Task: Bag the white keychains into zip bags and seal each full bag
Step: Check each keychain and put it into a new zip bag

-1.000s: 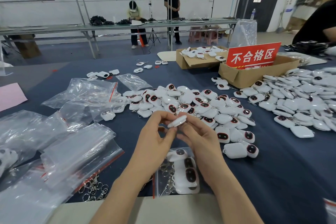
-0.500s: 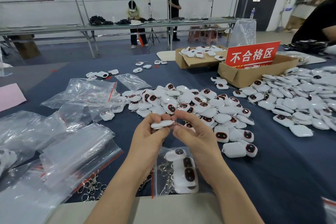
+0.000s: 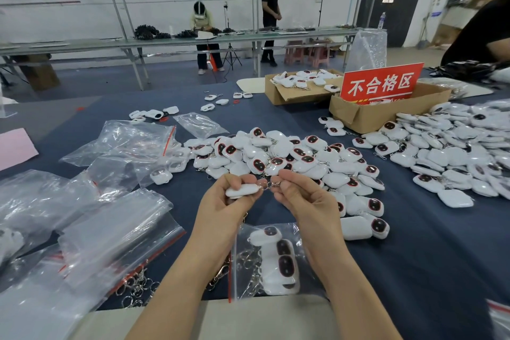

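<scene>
- Holding one white keychain (image 3: 242,190) in the left hand (image 3: 229,201), fingers and thumb curled round its body, raised just on the near side of the middle heap (image 3: 281,157) of keychains.
- Pinching that keychain's key ring (image 3: 271,183) between the thumb and curled fingers of the right hand (image 3: 303,199), just right of the left hand and likewise at the near edge of the middle heap.
- Nearer than the middle heap, flat on the blue cloth (image 3: 414,243) between the two forearms: a clear zip bag (image 3: 244,232) with several keychains and their rings inside, red strip down its left edge. Cannot tell whether sealed.
- Left of the middle heap: a loose spread of clear empty bags (image 3: 110,229), overlapping, crumpled in places, with red strips. At the spread's edge toward the heap, a few keychains under or inside the plastic; cannot tell which.
- Near-left of the middle heap, beside the closest bags: loose metal rings (image 3: 138,288) on the cloth.
- Right of the middle heap, parted from it by a strip of bare cloth: a larger heap (image 3: 455,152) of the same keychains.
- Behind the middle heap, to the right: an open cardboard box (image 3: 367,116) with a red sign (image 3: 382,83) standing in it.
- Further behind the middle heap, left of that box: a second box (image 3: 292,91) holding more keychains.
</scene>
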